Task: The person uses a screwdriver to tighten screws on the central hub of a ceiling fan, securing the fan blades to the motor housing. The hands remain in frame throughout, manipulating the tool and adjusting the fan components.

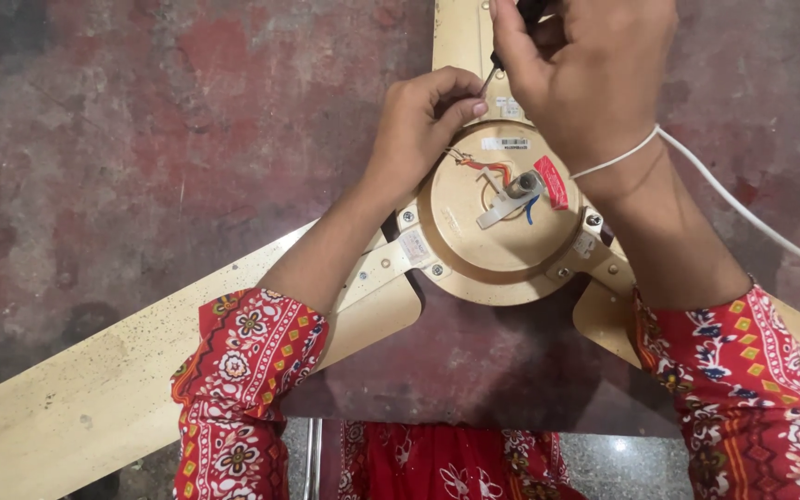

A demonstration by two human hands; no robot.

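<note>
Ceiling fan motor hub (502, 227) lay on the reddish floor (141, 139), wires exposed. Right hand (594, 74) gripped a screwdriver (502, 56) at the far blade's mount; left hand (423, 130) pinched beside the tip. Judged: screw-driving step; next needs steady tip seating.

Both hands close together — left hand (418, 125) pinching, right hand (585, 74) curled, gripping.

a cream ceiling fan (502, 227) lies on the floor. the left hand (423, 125) pinches at its motor hub, and the right hand (585, 74) grips a screwdriver (511, 42) just beside it.
</note>
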